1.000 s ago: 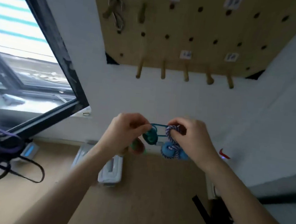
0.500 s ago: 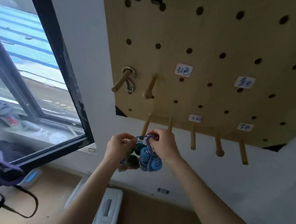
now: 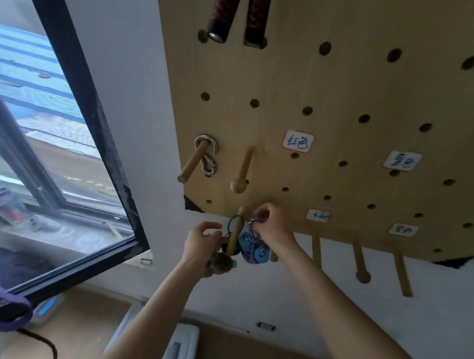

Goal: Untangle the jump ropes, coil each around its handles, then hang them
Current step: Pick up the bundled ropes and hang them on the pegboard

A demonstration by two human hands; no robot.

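One camera on the person's head, looking forward and tilted up at the wooden pegboard (image 3: 347, 103), close to it, both arms reaching in from the bottom, window (image 3: 37, 137) at left.

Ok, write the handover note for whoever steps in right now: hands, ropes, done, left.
Left hand: grips the green coiled rope, its teal loop around the bottom-row peg.
Right hand: pinches the loop of the blue coiled rope, beside that peg, not yet on one.
Done: both coiled; dark handles already hang at the top of the pegboard.
Left: seat green, let go, hang blue on a free peg.
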